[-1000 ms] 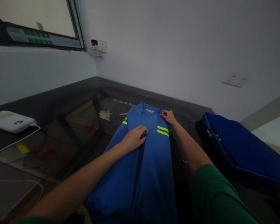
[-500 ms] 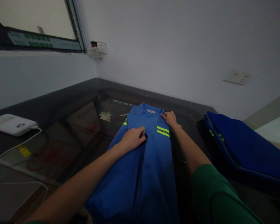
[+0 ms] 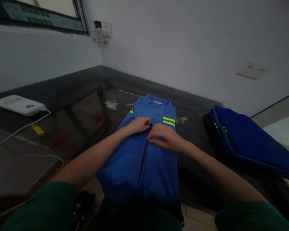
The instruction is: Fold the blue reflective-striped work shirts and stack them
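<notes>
- Blue jacket (image 3: 162, 173) is lying lengthwise on the dark glossy table (image 3: 82, 128), mid-scene; collar (image 3: 148, 98) is pointing to the far side, hem end is coming toward the near edge, dim there.
- Left hand (image 3: 140, 124) is pinching cloth at the jacket's front opening, fingers curled closed; thumb mostly hidden.
- Right hand (image 3: 167, 136) is reaching in from the right, just beside the left one, over the jacket front; fingers are bending loosely, partly open, gap showing at the thumb. Blurry, cannot tell if it is touching cloth.
- Dark slit (image 3: 142, 160) is running from the hands toward the near end.
- White tag (image 3: 157, 102) is showing inside the collar.
- Yellow-green stripes (image 3: 169, 121) are crossing the jacket on the right, far of the right hand; matching ones are peeking out on the left.
- Folded dark-blue stack (image 3: 252, 138) is sitting at the right of the table, well apart from the jacket.
- White device (image 3: 20, 104) is resting at the left; white cable (image 3: 38, 120) is trailing from it toward the near side, passing by a yellow label (image 3: 37, 129).
- Green sleeves (image 3: 45, 205) are covering both upper arms, near side.
- Wall sockets (image 3: 251, 70) are showing far right, more of them far left near the window (image 3: 43, 14).
</notes>
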### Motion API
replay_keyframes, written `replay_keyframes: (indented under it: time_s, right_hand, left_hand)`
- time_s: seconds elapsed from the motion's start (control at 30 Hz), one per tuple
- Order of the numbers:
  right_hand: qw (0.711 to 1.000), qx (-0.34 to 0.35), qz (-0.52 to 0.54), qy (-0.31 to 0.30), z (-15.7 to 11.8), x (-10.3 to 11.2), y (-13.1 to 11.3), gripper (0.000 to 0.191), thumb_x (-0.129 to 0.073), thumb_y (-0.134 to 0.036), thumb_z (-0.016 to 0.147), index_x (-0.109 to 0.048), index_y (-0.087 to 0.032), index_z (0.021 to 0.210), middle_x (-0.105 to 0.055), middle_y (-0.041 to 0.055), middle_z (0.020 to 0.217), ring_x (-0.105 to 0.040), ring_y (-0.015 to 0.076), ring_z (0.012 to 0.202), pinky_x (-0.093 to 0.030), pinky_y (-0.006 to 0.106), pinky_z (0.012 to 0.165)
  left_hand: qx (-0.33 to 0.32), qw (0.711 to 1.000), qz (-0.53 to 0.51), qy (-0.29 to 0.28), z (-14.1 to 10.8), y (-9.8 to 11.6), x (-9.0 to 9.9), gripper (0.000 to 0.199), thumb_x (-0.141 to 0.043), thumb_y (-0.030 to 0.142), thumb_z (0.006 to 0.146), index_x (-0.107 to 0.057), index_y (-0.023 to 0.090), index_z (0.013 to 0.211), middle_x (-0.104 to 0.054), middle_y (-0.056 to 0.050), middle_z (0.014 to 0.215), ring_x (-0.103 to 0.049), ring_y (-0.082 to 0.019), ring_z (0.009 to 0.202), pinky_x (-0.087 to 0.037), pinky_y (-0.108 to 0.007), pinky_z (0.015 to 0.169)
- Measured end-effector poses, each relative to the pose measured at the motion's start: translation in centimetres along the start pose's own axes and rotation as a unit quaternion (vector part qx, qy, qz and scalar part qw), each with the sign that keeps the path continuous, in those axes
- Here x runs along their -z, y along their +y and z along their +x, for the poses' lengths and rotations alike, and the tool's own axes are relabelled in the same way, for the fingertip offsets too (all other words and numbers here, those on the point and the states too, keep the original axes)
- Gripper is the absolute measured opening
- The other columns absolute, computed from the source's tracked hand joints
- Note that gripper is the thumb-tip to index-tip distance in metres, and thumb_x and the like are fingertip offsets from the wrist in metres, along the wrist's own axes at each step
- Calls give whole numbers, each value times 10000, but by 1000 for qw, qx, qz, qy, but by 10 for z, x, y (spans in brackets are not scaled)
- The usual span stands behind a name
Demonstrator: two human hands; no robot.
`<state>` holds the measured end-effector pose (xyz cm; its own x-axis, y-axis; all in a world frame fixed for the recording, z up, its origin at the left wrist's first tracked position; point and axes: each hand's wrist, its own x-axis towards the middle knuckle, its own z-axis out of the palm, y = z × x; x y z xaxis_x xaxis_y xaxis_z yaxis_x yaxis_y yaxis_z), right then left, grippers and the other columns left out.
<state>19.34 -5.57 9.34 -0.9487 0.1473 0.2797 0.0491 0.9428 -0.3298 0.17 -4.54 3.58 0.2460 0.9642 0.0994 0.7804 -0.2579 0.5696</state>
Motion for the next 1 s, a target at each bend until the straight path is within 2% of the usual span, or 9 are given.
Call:
replay_keyframes:
  time_s: [0.1,0.2,0.3,0.4,0.47,0.6,0.8,0.9,1.0]
  right_hand:
    - [981,119,-10,-152,-9,-23,-64,188,-548,-316,926,-650,-186,1017,-651,55,990,-545,181,928,-386,327,826]
    - [967,140,-74,-201,-13,-39,-90,220,-616,-344,880,-642,-167,1008,-639,62,979,-531,184,880,-376,336,803]
    - [957,182,-125,-189,-14,-46,-99,194,-605,-358,887,-645,-194,983,-634,49,952,-518,191,876,-364,354,811]
    - [939,249,-163,-171,-17,-58,-109,130,-550,-266,922,-665,-215,889,-636,40,962,-508,191,905,-356,355,811]
    - [932,262,-191,-164,-21,-69,-116,158,-568,-205,901,-670,-207,781,-642,47,972,-504,191,916,-358,349,798]
    - [933,262,-191,-159,-21,-84,-124,201,-631,-206,851,-647,-202,651,-658,57,962,-500,197,908,-363,348,770]
    - [955,189,-180,-140,-17,-85,-130,173,-527,-203,919,-636,-177,786,-593,16,631,-494,180,728,-352,338,725]
    - [954,186,-196,-133,-19,-90,-135,182,-519,-185,921,-627,-172,775,-605,27,670,-506,185,759,-359,342,764]
    - [959,197,-162,-124,-16,-80,-131,189,-538,-314,930,-640,-180,844,-651,53,862,-525,196,859,-370,351,800]
  left_hand:
    - [-8,1000,2,9,0,-1,-1,118,-544,147,786,-647,139,842,-676,-30,791,-597,-154,722,-424,-232,655]
    - [-16,1000,3,18,0,-4,-3,125,-552,151,790,-655,124,856,-679,-39,807,-594,-152,721,-426,-234,666]
    - [-20,1000,1,19,1,-6,-5,130,-555,157,793,-656,125,868,-677,-36,807,-596,-151,727,-430,-233,674]
    - [-20,1000,-1,12,1,-7,-6,146,-551,164,797,-659,132,890,-679,-30,800,-600,-152,732,-437,-232,680]
    - [-20,1000,0,11,1,-7,-5,157,-548,169,799,-660,135,904,-682,-29,800,-602,-154,736,-442,-233,686]
    - [-19,1000,5,6,2,-8,-5,166,-543,170,799,-659,140,915,-683,-28,805,-607,-155,743,-446,-235,694]
    - [-25,1000,3,9,2,-7,-5,142,-542,180,803,-649,141,888,-676,-28,787,-603,-154,729,-439,-236,683]
    - [-27,1000,7,13,1,-5,-5,129,-541,175,800,-646,140,867,-677,-33,796,-600,-155,725,-434,-238,679]
    - [-26,1000,12,12,0,-3,-4,127,-545,177,794,-647,143,862,-680,-33,809,-599,-155,730,-434,-239,686]
